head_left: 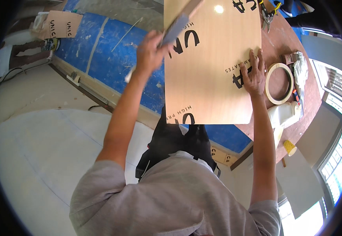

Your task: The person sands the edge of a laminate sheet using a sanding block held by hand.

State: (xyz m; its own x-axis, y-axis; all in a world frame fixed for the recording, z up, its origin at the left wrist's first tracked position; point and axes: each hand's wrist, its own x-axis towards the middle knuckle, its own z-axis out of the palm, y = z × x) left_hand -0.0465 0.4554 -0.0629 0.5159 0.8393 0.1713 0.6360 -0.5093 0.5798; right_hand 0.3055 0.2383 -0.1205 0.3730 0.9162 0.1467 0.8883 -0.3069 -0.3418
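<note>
A pale wood-grain laminate board point(210, 86) with black print lies in front of me on a brown table point(308, 98). My left hand point(151, 53) is closed round a long, flat blue-grey tool point(176, 28), blurred by motion, perhaps a file. It slants up and to the right along the board's left edge. In line with it, a pale end point(129, 74) sticks out below the hand. My right hand point(254, 74) rests flat on the board's right edge, fingers stretched out and slightly apart. Right beside it on the table is a roll of tape point(268, 84).
Snips point(268, 17) with yellow-black handles lie at the table's far end. A brush point(290, 58), a white bottle point(283, 115) and a yellow cup point(289, 147) stand along the right. Blue sheeting point(112, 47) covers the floor. Another person's dark-clad leg point(310, 21) shows at far right.
</note>
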